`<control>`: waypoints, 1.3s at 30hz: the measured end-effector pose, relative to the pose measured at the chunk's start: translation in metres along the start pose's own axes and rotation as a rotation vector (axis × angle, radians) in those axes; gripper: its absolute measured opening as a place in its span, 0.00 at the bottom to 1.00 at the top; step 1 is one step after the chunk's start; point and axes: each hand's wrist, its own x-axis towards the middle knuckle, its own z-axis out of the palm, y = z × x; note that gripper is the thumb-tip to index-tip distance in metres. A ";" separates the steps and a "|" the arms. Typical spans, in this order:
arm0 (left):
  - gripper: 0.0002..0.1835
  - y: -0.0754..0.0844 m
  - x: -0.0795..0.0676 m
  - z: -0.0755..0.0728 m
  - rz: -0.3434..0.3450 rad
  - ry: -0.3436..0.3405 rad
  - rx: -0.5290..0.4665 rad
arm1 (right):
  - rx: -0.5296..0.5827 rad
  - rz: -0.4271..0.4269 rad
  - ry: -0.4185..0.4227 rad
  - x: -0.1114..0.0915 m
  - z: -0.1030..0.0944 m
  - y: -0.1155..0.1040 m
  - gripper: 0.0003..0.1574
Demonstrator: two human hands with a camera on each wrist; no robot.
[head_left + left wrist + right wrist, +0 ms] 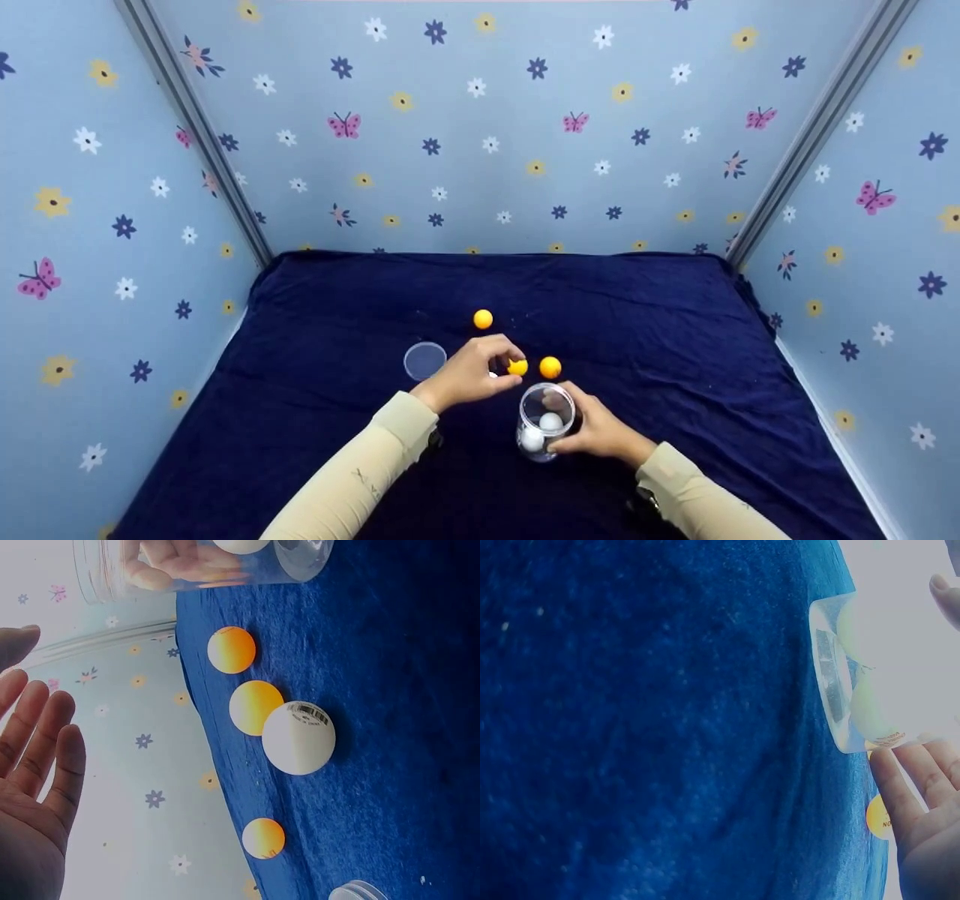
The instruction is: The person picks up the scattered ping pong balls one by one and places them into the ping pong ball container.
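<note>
My right hand (604,433) holds a clear plastic jar (528,406) upright around its side. Inside the jar lie two white table tennis balls (532,439). My left hand (472,371) hovers over the balls on the cloth, its fingers loosely bent and holding nothing, as the left wrist view shows. Below it sit a white ball (298,739) with printed marks and an orange ball (517,367). A second orange ball (550,367) rests just beyond the jar, and a third orange ball (483,319) lies farther back.
A round clear lid (425,361) lies on the cloth left of my left hand. Dark blue velvety cloth (315,420) covers the table, with slight wrinkles. Light blue flowered walls (480,150) enclose the back and both sides.
</note>
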 end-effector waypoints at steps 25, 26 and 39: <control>0.19 -0.018 -0.010 -0.007 -0.100 -0.007 0.047 | 0.012 0.023 -0.001 0.000 0.000 0.000 0.50; 0.19 -0.019 -0.011 -0.007 -0.105 -0.008 0.050 | 0.011 0.023 -0.001 0.000 0.000 0.000 0.50; 0.23 -0.031 -0.017 -0.008 -0.178 -0.035 0.059 | 0.000 0.026 0.002 0.000 0.000 0.001 0.51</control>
